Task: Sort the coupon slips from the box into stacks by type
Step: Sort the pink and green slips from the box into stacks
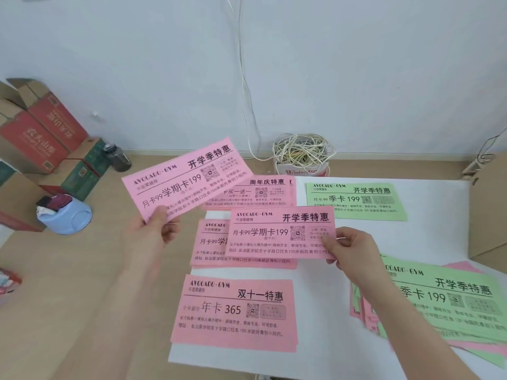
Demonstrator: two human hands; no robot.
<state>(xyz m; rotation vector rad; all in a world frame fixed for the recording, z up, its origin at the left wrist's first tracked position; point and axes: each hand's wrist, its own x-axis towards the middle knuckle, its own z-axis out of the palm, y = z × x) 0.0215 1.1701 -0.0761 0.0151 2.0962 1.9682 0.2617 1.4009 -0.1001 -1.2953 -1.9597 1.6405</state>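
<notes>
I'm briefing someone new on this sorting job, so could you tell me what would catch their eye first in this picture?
The left hand holds a raised pink slip at upper left, while the right hand pinches a second pink slip over the middle pink stack. A green stack lies at the far right of the white sheet, a mixed pile at near right.

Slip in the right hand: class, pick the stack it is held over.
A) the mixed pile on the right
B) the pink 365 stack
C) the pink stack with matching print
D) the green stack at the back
C: the right hand pinches the pink slip over the pink stack whose visible print matches it; the left hand holds a second pink slip apart.
</notes>
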